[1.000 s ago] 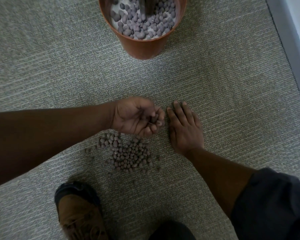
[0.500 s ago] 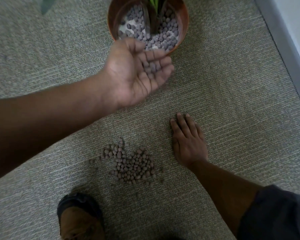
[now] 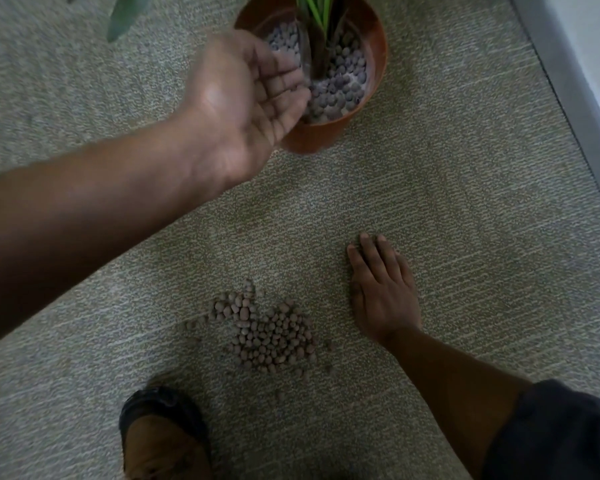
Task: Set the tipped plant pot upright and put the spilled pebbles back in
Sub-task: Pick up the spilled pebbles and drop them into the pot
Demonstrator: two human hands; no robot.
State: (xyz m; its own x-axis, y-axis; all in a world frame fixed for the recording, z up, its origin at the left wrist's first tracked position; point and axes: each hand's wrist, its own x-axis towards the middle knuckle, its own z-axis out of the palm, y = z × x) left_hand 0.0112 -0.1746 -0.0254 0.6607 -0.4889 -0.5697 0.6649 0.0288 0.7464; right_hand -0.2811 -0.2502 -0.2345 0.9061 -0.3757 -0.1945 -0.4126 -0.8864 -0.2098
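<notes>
- Grey-green carpet [image 3: 447, 209], pale skirting at 2 o'clock.
- Plant pot [image 3: 373, 109] upright at 12 o'clock, pebble-filled.
- Left hand [image 3: 246, 98] now over the rim, up from the floor a second ago; palm up, fingers loosely spread, load blurred, seemingly tipping in.
- Right hand [image 3: 383, 292] flat on carpet at 4 o'clock.
- Spilled pebbles [image 3: 271, 334] at 6 o'clock: more handfuls likely needed.
- Shoe [image 3: 160, 434] at 7 o'clock; no readable writing.

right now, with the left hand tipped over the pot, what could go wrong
1. The left hand hangs over the near rim of the plant pot, so pebbles sliding off the fingers could miss and land on the carpet.
2. The shoe sits close to the spilled pebbles; a step could scatter them.
3. The right hand, flat beside the pile, could nudge pebbles away.
</notes>
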